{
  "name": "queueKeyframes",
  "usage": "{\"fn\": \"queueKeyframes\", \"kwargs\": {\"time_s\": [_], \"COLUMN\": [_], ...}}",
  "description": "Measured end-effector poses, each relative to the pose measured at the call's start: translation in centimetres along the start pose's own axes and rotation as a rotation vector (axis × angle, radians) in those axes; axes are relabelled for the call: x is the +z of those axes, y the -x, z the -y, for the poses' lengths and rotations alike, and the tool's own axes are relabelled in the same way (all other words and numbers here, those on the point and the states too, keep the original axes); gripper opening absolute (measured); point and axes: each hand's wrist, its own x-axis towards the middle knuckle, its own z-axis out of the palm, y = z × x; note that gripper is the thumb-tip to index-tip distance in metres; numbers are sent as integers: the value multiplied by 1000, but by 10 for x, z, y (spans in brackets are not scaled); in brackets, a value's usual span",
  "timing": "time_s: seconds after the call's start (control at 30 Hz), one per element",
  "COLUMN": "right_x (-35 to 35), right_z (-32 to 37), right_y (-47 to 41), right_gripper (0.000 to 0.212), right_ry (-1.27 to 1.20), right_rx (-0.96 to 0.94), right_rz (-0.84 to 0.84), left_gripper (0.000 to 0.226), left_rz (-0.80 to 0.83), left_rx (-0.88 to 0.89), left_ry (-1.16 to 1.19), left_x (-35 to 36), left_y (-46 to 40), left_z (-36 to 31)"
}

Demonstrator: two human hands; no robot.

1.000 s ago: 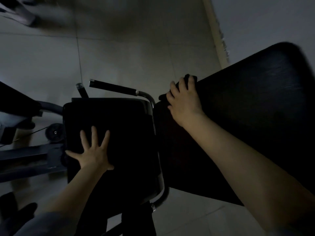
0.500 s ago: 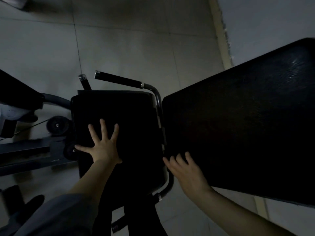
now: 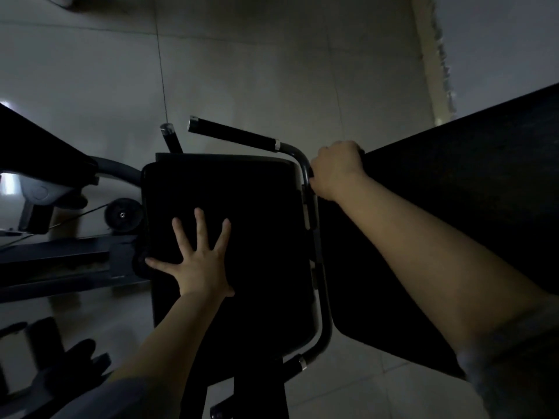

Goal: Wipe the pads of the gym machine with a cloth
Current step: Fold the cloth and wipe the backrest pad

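Note:
The gym machine has two black pads: a square seat pad (image 3: pixel 257 213) in the middle and a long back pad (image 3: pixel 453 201) slanting up to the right. My left hand (image 3: pixel 199 261) lies flat on the seat pad with fingers spread. My right hand (image 3: pixel 335 167) is curled at the near top corner of the back pad, beside the metal frame tube. It grips a dark cloth (image 3: pixel 361 151), of which only a sliver shows past the knuckles; the rest is hidden in the dim light.
A black handle bar (image 3: pixel 233 135) juts out beyond the seat pad, and a curved frame tube (image 3: pixel 325 313) runs between the pads. Another machine with a small wheel (image 3: pixel 122 214) stands on the left. Grey floor tiles (image 3: pixel 272 71) lie beyond; a wall (image 3: pixel 499 40) rises at right.
My right hand swept down the back pad's left edge to its bottom corner, then back up to the top corner, where it now sits curled. My left hand stayed flat on the seat pad.

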Motion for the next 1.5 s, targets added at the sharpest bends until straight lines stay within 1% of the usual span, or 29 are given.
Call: {"fn": "queueKeyframes", "kwargs": {"time_s": [0.1, 0.17, 0.3, 0.37, 0.4, 0.43, 0.5, 0.53, 0.6, 0.63, 0.7, 0.8, 0.93, 0.97, 1.0, 1.07, 1.1, 1.13, 1.2, 1.3, 1.33, 1.4, 1.47, 1.5], "right_x": [-3, -3, 25, 44, 49, 52, 57, 59, 63, 68, 83, 107, 93, 88, 83, 72, 66, 60, 56, 85, 101, 134, 160, 170], "right_z": [9, 22, 66, 82, 85, 87, 88, 87, 85, 86, 98, 116, 105, 99, 93, 76, 68, 60, 46, 53, 64, 90, 105, 106], "right_y": [-8, -5, 25, 53, 67, 73, 75, 76, 82, 91, 119, 153, 143, 137, 130, 112, 105, 102, 106, 142, 160, 197, 232, 243], "right_gripper": [48, 48, 52, 49, 47, 46, 47, 50, 56, 59, 61, 60, 59, 56, 51, 38, 36, 36, 44, 60, 62, 63, 62, 62], "right_ry": [155, 280, 647, 871, 995, 1069, 1048, 980, 805, 744, 700, 718, 553, 485, 421, 300, 261, 231, 187, 149, 143, 176, 278, 320], "right_rx": [-40, -110, -366, -510, -558, -590, -608, -591, -594, -621, -686, -742, -787, -765, -730, -618, -558, -491, -370, -242, -246, -313, -360, -382], "right_rz": [46, 79, 6, 17, 12, 0, 3, 14, -15, -37, -37, 20, 147, 150, 113, -42, -115, -167, -223, -256, -259, -266, -220, -200], "left_gripper": [135, 135, 137, 137, 137, 137, 136, 137, 138, 138, 138, 138, 138, 139, 139, 140, 140, 139, 138, 136, 133, 121, 109, 107], "left_rz": [6, 11, -4, -3, -9, -13, -14, -16, -22, -26, -36, -30, -23, -29, -34, -49, -52, -53, -42, -38, -45, -107, -193, -212], "left_rx": [5, 2, -20, -32, -31, -31, -26, -24, -25, -29, -26, -6, -11, -9, -15, -25, -22, -12, 9, 30, 45, 117, 218, 257], "left_ry": [-3, -7, -22, -16, -18, -20, -17, -14, -15, -18, -18, 2, 11, 12, 10, 6, 3, 2, 11, 27, 34, 34, 13, -11], "left_x": [0, 0, 3, 3, 3, 3, 1, 1, 1, 1, 1, 1, 2, 3, 4, 5, 5, 5, 3, 2, 5, 12, 28, 40], "left_y": [0, 0, -3, -2, -2, -3, -1, 0, 1, 1, 2, 2, 0, -1, -1, -3, -3, -3, -1, 5, 7, 15, 33, 44], "left_z": [1, 1, 1, -1, 0, 0, -2, -2, -2, -2, -2, 0, 0, -1, 0, 0, 0, 0, 1, 4, 7, 17, 28, 33]}}
